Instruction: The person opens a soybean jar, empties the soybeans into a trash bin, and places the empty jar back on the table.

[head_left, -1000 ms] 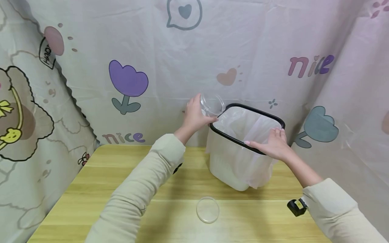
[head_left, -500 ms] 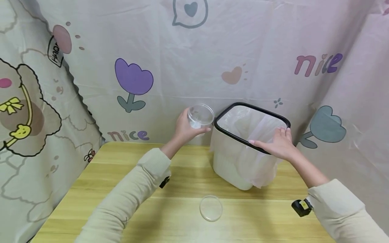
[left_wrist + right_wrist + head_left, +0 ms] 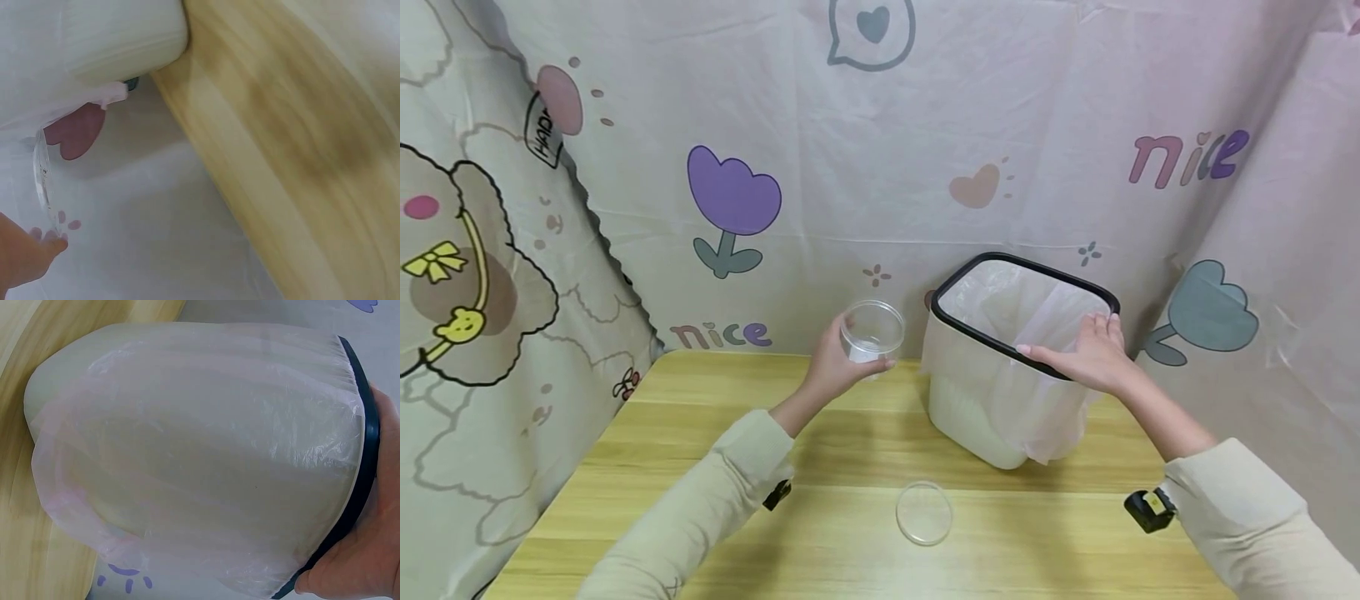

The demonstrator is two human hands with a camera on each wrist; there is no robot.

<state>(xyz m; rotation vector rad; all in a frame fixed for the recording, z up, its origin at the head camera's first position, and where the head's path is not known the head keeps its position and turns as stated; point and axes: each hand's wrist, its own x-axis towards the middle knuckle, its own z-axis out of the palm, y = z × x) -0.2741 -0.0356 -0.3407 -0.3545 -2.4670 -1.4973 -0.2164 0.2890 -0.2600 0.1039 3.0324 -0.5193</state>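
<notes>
My left hand [image 3: 833, 358] holds a clear round plastic jar [image 3: 872, 329] above the table, left of the trash bin. Its mouth faces up toward the head camera, and a pale patch shows low inside or behind the wall. In the left wrist view, only a thin edge of the jar [image 3: 42, 175] shows beside the fingers. My right hand [image 3: 1093, 358] grips the black rim [image 3: 977, 335] of the white trash bin [image 3: 962, 408] at its right side, thumb along the front. A pale pink liner bag [image 3: 206, 444] hangs over the bin's outside.
A clear round lid [image 3: 924, 512] lies flat on the wooden table [image 3: 820, 533], in front of the bin. Behind and to both sides hangs a printed curtain [image 3: 865, 150], close to the bin's back.
My left hand has carried the jar from beside the bin's rim leftward and down, turning it from tilted toward the bin to more upright. The right hand stays on the rim.
</notes>
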